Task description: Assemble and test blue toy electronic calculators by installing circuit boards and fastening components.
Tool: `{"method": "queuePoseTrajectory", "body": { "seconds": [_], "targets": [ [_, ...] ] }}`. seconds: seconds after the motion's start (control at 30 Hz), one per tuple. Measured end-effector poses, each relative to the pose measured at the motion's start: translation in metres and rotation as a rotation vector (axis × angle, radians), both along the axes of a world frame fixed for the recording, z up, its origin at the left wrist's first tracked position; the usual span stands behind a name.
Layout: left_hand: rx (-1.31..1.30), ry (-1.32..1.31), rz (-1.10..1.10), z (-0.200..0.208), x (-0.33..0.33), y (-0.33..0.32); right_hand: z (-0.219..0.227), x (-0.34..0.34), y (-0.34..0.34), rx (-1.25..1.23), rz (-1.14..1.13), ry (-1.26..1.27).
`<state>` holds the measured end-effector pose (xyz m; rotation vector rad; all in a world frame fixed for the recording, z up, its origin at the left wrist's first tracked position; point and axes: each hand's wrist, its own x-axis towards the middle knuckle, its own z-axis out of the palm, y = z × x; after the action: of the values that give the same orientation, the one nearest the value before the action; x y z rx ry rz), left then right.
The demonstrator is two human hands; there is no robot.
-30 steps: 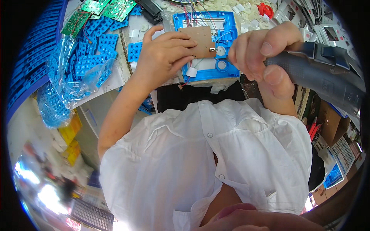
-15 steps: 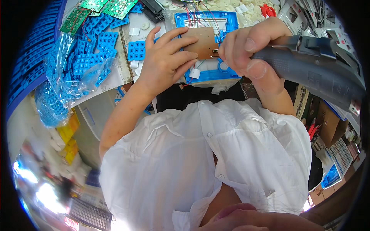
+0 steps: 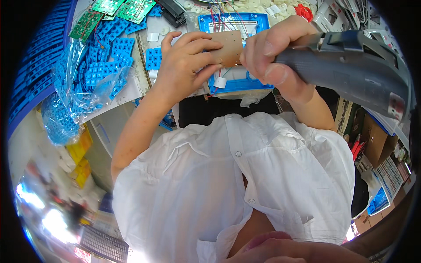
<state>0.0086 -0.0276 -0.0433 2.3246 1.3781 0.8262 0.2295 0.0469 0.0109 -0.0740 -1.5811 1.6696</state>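
Observation:
A brown circuit board [image 3: 231,47] with small holes lies over a blue plastic housing [image 3: 245,85], thin coloured wires running out behind it. The fingers and thumb of my left hand [image 3: 189,57] are closed on the board's left edge. My right hand [image 3: 278,57] is wrapped round a dark grey power screwdriver [image 3: 337,65], its body slanting off to the right. The front end of this tool is at the board's right edge, mostly hidden by my fingers. Below the board, a white connector [image 3: 219,82] sits on wires inside the housing.
Left on the bench are blue keypad pieces [image 3: 103,72], partly in clear plastic bags, and green circuit boards [image 3: 131,9]. Cream-coloured round parts [image 3: 250,6] and a red part [image 3: 303,12] lie at the back. Grey-white plastic pieces [image 3: 337,17] are heaped at the far right.
My right hand and the screwdriver have shifted slightly left, and the metal tip seen before is now hidden. My left hand and the board have also moved a little left.

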Motion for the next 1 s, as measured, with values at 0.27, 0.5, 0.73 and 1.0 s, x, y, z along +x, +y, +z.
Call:
{"method": "queuePoseTrajectory", "body": {
  "seconds": [0.27, 0.5, 0.73, 1.0],
  "targets": [
    [0.025, 0.047, -0.064, 0.006, -0.005, 0.009, 0.002, 0.007, 0.004, -0.031, -0.016, 0.014],
    [0.070, 0.068, -0.104, 0.004, 0.011, 0.010, 0.005, 0.012, 0.017, -0.012, 0.048, 0.038],
    [0.023, 0.123, -0.035, 0.007, 0.013, 0.003, 0.003, 0.014, 0.016, -0.007, 0.025, 0.040],
    [0.010, 0.063, -0.054, 0.005, 0.002, 0.012, 0.003, 0.015, 0.017, 0.007, 0.031, 0.022]
  ]
}}
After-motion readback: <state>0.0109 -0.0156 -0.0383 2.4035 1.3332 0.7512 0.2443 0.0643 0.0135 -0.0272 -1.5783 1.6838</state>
